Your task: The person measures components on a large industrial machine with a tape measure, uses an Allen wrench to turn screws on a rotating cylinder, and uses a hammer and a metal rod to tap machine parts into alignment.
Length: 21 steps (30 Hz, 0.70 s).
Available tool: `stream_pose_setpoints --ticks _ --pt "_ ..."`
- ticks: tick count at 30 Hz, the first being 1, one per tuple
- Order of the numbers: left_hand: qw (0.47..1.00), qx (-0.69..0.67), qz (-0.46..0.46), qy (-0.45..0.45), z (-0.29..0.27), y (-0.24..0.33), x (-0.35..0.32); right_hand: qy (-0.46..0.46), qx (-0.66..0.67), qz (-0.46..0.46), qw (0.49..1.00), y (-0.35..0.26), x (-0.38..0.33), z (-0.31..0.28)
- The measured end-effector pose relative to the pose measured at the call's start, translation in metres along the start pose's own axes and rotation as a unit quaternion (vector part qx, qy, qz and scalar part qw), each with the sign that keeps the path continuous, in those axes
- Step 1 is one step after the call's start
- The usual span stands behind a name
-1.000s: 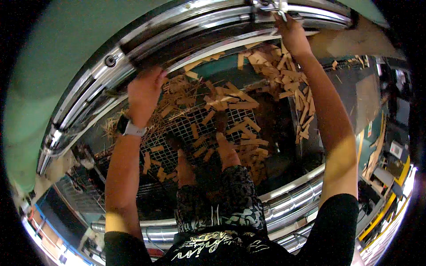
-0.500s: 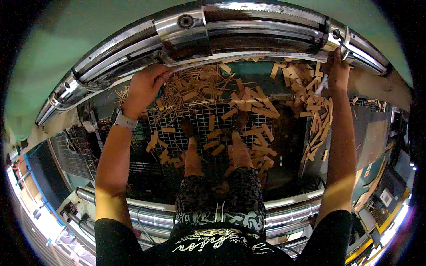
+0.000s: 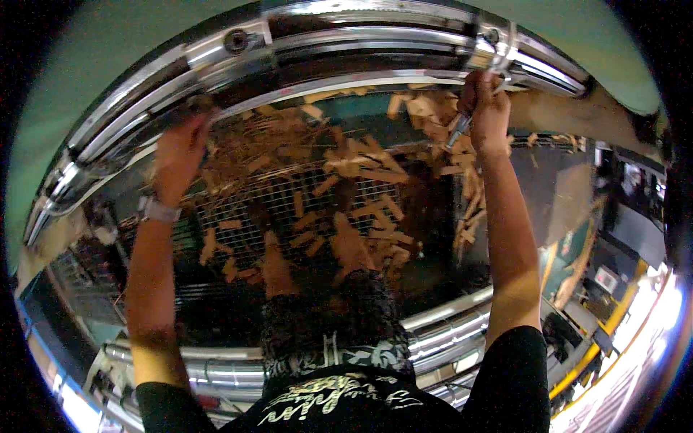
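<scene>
Polished metal cylinder [image 3: 368, 40], flat cardboard scraps [image 3: 379, 172] below, slim silver tool [image 3: 458, 132] clamped in curled fingers of right hand [image 3: 492, 112], jutting beneath them, left hand [image 3: 180, 153] blurred, its fingers unclear

You have one left hand [image 3: 182, 153] and one right hand [image 3: 492, 110], one metal tool [image 3: 457, 133], one wristband [image 3: 160, 211], two legs [image 3: 351, 247], one shirt [image 3: 346, 415], one pair of shorts [image 3: 297, 326], and dozens of cardboard pieces [image 3: 382, 175], too many to count exactly.

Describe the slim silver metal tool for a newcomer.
Find the long, shiny metal cylinder up top, then the right hand near its right end. The slim silver metal tool juts down-left from that hand, shinier than nearby flat tan strips.
</scene>
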<state>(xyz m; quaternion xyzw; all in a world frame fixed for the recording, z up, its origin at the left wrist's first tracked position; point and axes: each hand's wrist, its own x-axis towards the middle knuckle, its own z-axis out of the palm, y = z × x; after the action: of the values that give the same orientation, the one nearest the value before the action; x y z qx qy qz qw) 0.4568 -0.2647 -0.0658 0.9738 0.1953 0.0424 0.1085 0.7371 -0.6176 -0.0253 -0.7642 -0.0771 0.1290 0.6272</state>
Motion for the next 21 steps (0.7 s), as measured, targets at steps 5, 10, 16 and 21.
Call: stream_pose_setpoints --ticks 5,10,16,21 --pt "1.0 0.015 -0.002 0.023 -0.015 0.021 0.004 -0.1 -0.48 -0.14 0.86 -0.019 0.037 -0.093" --pt "0.996 -0.018 0.038 0.075 0.0 0.008 0.005 -0.164 -0.579 -0.242 0.761 -0.046 0.088 -0.121" --pt "0.999 0.002 0.019 0.028 -0.01 0.006 0.004 -0.238 -0.65 -0.227 0.685 -0.061 0.123 -0.124" --pt "0.998 0.032 0.04 0.043 -0.003 -0.001 0.002 -0.292 -0.675 -0.317 0.599 -0.072 0.143 -0.131"
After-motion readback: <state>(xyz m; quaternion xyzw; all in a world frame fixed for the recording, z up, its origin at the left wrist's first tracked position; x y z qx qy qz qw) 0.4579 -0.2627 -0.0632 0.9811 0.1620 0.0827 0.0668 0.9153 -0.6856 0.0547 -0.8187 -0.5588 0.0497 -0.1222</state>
